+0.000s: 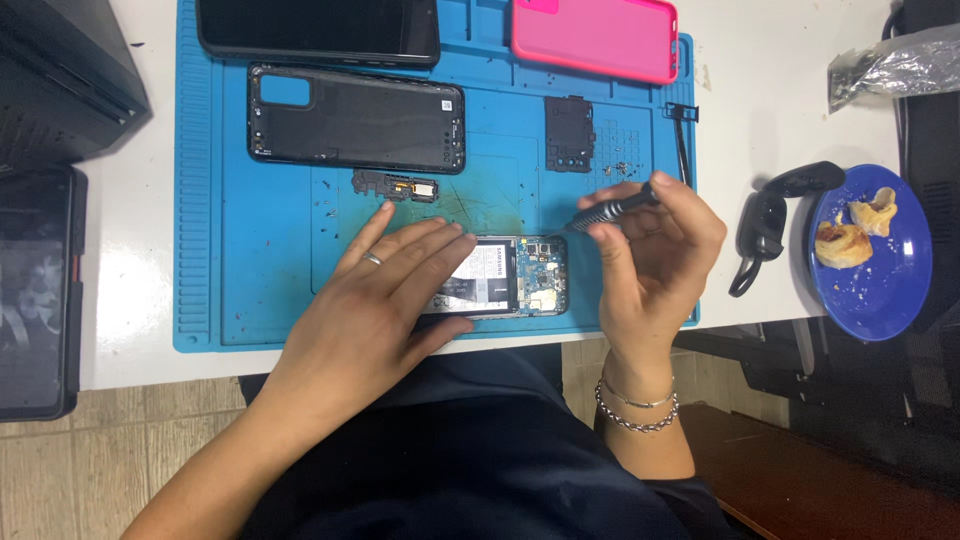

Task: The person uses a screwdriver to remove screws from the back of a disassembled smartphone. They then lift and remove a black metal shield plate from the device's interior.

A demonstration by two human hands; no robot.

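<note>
An opened phone (520, 277) lies on a blue work mat (250, 260), its battery and circuit board exposed. My left hand (385, 300) lies flat over the phone's left part, fingers spread, a ring on one finger. My right hand (650, 250) holds a dark screwdriver (612, 209) whose tip points down-left toward the phone's upper right corner. Further back on the mat lie the phone's black back cover (357, 117), a small black inner plate (569, 133) and a narrow black part (395, 186).
A dark phone (320, 28) and a pink case (596, 35) lie at the mat's far edge. Tiny screws (620, 168) are scattered near the inner plate. A blue plate (880, 290) with pastry pieces and a black tool (775, 212) sit right. Dark devices (40, 290) stand left.
</note>
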